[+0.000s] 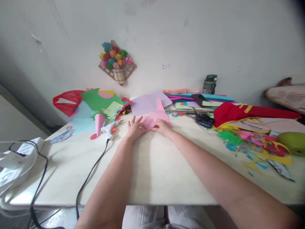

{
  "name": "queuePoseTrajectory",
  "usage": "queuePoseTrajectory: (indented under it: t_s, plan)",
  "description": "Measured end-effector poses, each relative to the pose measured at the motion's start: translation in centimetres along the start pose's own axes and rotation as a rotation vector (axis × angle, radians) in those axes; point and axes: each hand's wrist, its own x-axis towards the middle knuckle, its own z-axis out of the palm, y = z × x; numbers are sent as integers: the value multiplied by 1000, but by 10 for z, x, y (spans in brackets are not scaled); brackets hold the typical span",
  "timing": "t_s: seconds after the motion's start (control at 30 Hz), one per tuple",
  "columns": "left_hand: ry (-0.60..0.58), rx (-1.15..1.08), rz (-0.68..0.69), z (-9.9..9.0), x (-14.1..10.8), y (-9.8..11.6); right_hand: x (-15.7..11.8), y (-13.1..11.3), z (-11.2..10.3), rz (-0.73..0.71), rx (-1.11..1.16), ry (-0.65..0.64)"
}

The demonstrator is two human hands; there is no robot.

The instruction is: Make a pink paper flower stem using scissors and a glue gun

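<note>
A sheet of pink paper lies on the table between my hands, one narrow part of it standing up at the back. My left hand rests at the paper's near left edge, fingers spread and thumb stretched toward the other hand. Closed in a pinch, my right hand grips the paper's near edge; its fingertips almost meet my left thumb. Left of my hands lies a white glue gun with a black cord. Beside it stands a pink paper cone with a green fringed top.
Purple paper and green paper lie at the back. Scissors, a phone and red cloth are on the right, near scattered paper scraps. A power strip sits at the left edge.
</note>
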Motion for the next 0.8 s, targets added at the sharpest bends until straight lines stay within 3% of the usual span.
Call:
queuePoseTrajectory:
  t_s: [0.33, 0.8]
  plan:
    - [77, 156, 154, -4, -3, 10, -1, -4, -4, 55, 57, -30]
    - [-35, 21, -54, 7, 2, -1, 2, 5, 4, 139, 118, 3]
